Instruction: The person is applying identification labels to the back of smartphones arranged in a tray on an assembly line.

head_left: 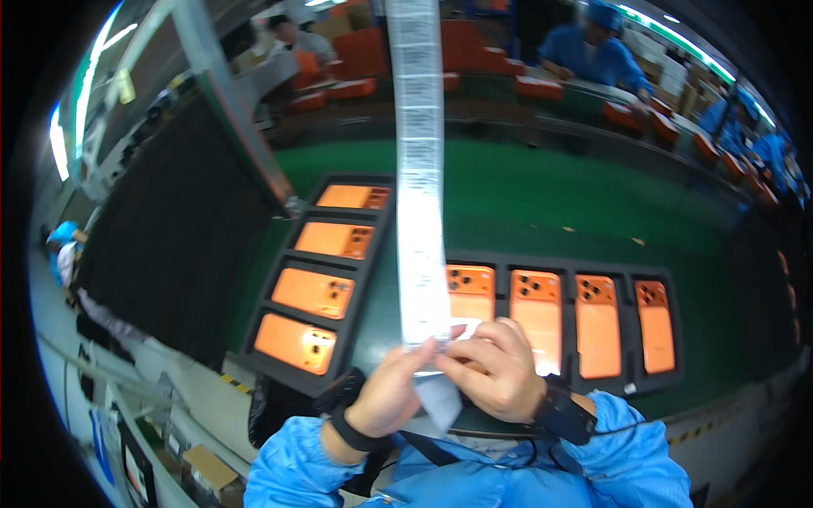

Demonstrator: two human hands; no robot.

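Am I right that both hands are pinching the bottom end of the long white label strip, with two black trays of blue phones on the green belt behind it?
Not quite: the phones are orange, not blue. The head view shows the left hand and right hand pinching the bottom end of the long white label strip, with two black trays, the left tray and the right tray, on the green belt.

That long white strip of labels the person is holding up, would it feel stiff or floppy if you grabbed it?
Probably floppy: the label strip is thin and runs upward out of view, so something above likely holds it taut. It looks light, since the left hand and right hand pinch its lower end with fingertips only. Its loose backing below the hands curls, so it may tear easily.
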